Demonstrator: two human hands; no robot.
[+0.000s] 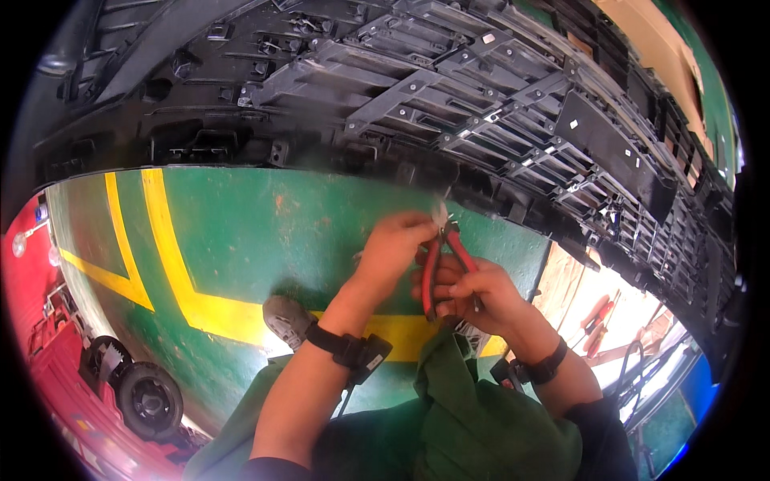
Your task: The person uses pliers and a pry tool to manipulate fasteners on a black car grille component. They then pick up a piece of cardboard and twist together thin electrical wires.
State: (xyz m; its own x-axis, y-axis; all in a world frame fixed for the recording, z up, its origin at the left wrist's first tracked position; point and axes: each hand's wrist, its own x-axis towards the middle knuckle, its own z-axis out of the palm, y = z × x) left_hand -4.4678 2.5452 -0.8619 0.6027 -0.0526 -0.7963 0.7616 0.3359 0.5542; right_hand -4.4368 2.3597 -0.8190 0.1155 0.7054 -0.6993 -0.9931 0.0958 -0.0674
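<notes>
My right hand [481, 295] is closed around the red-and-black handles of a pair of pliers [461, 251], whose handles stand spread apart. Its jaws point up toward the lower edge of a large black plastic car bumper [321, 132] with a slatted grille. My left hand [393, 247] pinches with thumb and forefinger right beside the jaws. A small pale, blurred piece [439, 213] shows at those fingertips; whether it is a separate part or the metal of the jaws is unclear. Both hands are just below the bumper edge, apart from it.
Beneath lies a green floor [265, 232] with yellow lines [180, 280]. A red cart [68, 377] with a black wheel [150, 399] stands at the left. At the right, red-handled tools [595, 321] lie on a light surface near a blue object [699, 385]. One grey shoe [287, 319] shows below.
</notes>
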